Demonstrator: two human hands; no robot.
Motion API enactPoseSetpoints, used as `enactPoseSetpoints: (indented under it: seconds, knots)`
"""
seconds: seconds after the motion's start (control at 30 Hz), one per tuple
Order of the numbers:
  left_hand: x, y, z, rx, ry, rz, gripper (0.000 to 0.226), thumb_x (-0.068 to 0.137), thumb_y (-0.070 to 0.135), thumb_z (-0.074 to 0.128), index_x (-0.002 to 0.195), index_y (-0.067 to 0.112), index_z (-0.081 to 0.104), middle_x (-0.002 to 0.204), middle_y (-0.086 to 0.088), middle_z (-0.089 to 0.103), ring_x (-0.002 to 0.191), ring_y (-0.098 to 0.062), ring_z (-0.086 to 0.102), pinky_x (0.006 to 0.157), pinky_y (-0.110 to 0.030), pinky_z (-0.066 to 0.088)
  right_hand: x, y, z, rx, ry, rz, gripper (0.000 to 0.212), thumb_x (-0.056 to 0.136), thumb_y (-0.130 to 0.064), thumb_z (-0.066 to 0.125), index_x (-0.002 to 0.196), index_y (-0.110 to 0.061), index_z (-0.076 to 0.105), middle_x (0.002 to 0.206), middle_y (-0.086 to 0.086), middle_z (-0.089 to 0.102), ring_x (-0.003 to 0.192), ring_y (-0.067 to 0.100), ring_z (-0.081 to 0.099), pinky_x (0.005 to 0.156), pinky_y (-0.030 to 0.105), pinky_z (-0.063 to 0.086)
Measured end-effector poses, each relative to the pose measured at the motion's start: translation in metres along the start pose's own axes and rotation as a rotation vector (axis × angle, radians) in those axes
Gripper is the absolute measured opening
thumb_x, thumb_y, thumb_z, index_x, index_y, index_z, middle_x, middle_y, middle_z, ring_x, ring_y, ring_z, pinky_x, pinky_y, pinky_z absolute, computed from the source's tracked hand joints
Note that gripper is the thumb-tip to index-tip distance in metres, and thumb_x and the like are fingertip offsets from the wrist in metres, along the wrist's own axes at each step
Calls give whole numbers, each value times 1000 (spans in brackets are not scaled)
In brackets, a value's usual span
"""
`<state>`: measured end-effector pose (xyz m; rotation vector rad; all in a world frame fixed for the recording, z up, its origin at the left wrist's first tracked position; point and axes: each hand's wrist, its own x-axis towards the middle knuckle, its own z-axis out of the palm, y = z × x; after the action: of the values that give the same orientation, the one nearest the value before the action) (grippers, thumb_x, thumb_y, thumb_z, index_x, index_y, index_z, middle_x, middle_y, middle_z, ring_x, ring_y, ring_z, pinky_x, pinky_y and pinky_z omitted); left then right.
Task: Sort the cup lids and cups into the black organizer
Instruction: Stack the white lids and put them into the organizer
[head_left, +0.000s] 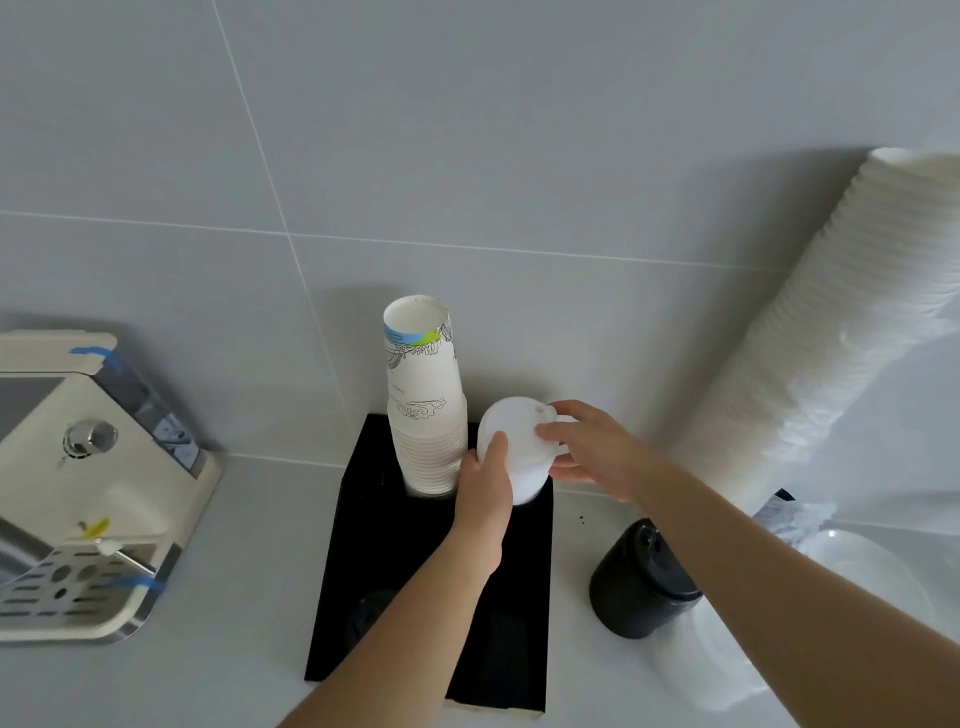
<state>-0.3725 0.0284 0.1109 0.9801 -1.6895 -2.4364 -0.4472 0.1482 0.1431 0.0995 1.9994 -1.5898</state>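
While both hands, left (485, 486) and right (589, 447), grip the lids (511, 447) over the organizer (363, 519) slot beside the cups (426, 410), I'd fear a tilted stack jamming or nudging cups

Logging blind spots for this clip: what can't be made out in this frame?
- Head view: the black organizer's right back slot, hidden by the white lids and both hands, left hand, right hand.
- Its near slots: partly covered by the forearms, too dark.
- The tall lid stack: cut off by the right edge.
- Clear plastic lower right: blurred.
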Motion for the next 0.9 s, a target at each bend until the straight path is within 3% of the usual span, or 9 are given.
enactPoseSetpoints:
  seconds: [0.2, 0.33, 0.43, 0.53, 0.7, 0.8, 0.9]
  knots:
    - [4, 1, 4, 61, 87, 6, 54, 90, 46, 50, 135, 16, 48, 130, -3, 57, 117, -24, 52, 95, -32, 38, 8, 5, 2, 1, -2, 0, 36, 86, -22, 69, 121, -25, 61, 117, 3, 69, 101, 22, 70, 82, 34, 60]
    - [6, 2, 8, 169, 97, -6, 55, 94, 45, 45, 137, 10, 44, 131, -7, 54, 120, -27, 50, 95, -32, 37, 12, 11, -1, 45, 1, 19, 37, 86, -22, 70, 122, -23, 61, 120, 7, 69, 103, 24, 71, 80, 34, 61]
    - [6, 0, 2, 304, 117, 29, 53, 97, 40, 41, 135, 3, 46, 133, -13, 56, 120, -32, 52, 98, -34, 42, 13, 20, 3, -89, 59, -23, 42, 84, -29, 71, 124, -24, 59, 117, 7, 69, 103, 24, 69, 87, 36, 59]
    - [6, -4, -8, 391, 101, 58, 42, 97, 28, 43, 128, 3, 53, 125, -13, 61, 111, -29, 56, 89, -31, 43, 13, 31, 12, -374, 186, -125, 52, 84, -43, 67, 132, -30, 54, 115, -1, 68, 97, 21, 64, 88, 35, 54]
    - [4, -2, -9, 370, 92, 55, 34, 91, 15, 45, 122, 10, 57, 118, -10, 63, 106, -28, 58, 94, -36, 48, 11, 34, 20, -386, 272, -220, 47, 87, -42, 66, 130, -26, 59, 114, -2, 69, 102, 16, 63, 84, 28, 50]
    - [2, -2, -9, 343, 49, 34, 44, 84, 9, 45, 128, 12, 53, 122, -10, 61, 110, -28, 57, 99, -39, 47, 8, 34, 23, -410, 290, -241, 39, 86, -39, 68, 123, -27, 62, 110, -3, 69, 97, 15, 63, 81, 24, 47]
    - [-1, -5, -13, 402, -19, 58, 49, 82, 10, 48, 131, 14, 49, 125, -8, 59, 112, -25, 55, 94, -33, 45, 4, 43, 24, -434, 299, -256, 38, 87, -36, 69, 123, -25, 63, 112, -6, 68, 96, 13, 59, 80, 23, 42]
